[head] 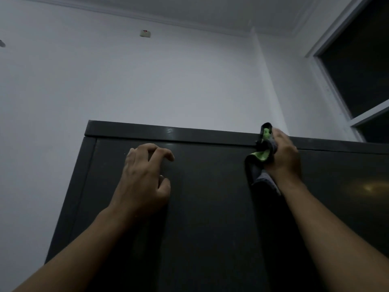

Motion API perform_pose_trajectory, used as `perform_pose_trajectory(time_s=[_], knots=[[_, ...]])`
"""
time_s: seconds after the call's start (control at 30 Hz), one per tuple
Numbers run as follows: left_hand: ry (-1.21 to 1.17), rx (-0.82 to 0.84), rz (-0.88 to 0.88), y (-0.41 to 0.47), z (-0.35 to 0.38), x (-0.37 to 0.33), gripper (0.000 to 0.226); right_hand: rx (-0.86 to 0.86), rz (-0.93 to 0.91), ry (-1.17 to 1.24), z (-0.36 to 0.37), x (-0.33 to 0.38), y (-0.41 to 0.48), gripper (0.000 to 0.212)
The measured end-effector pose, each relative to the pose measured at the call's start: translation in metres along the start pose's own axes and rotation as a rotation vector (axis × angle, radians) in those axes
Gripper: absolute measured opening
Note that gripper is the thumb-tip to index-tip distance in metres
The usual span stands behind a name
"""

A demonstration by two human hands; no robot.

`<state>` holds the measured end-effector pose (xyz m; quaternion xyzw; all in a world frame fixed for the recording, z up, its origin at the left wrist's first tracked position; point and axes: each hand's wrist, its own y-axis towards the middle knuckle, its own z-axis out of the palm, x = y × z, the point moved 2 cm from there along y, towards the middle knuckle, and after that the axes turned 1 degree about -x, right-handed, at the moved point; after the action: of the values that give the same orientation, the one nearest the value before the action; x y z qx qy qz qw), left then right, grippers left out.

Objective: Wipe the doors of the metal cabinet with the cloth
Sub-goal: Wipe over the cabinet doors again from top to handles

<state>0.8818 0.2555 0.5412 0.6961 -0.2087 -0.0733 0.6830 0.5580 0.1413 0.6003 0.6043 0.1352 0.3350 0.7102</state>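
Head view shows two hands, one metal cabinet (pixel 210 218). Right hand (pixel 284 153) grips the one cloth (pixel 261 156), centre right; left hand (pixel 143 180), centre, is half-curled, empty.

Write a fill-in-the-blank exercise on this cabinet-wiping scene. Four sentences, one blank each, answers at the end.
1. The right hand grips a grey and ____ cloth.
2. The cloth is held up at the ____ edge of the dark metal cabinet.
3. The left hand, fingers loosely curled in front of the cabinet, holds ____.
4. The dark window is on the ____ side of the view.

Missing words: green; top; nothing; right.
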Motion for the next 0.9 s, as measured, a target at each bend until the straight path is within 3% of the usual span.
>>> perform_pose_trajectory(time_s=[0.17, 0.33, 0.47, 0.6, 0.9], knots=[[-0.019, 0.065, 0.054, 0.010, 0.024, -0.032, 0.045, -0.053, -0.006, 0.042, 0.002, 0.009, -0.003, 0.053], [-0.034, 0.039, 0.016, 0.030, 0.063, -0.069, 0.048, 0.158, -0.370, 0.066, 0.005, 0.024, -0.027, 0.061], [0.034, 0.014, -0.037, 0.043, 0.088, -0.093, 0.053, 0.239, -0.602, 0.061, -0.013, -0.004, -0.029, 0.049], [0.073, 0.004, -0.031, 0.055, 0.109, -0.127, 0.061, 0.177, -0.541, 0.083, -0.033, -0.048, -0.002, 0.039], [0.168, 0.168, 0.047, 0.087, 0.179, -0.204, 0.077, -0.004, -0.319, -0.045, -0.088, -0.190, 0.051, 0.049]])
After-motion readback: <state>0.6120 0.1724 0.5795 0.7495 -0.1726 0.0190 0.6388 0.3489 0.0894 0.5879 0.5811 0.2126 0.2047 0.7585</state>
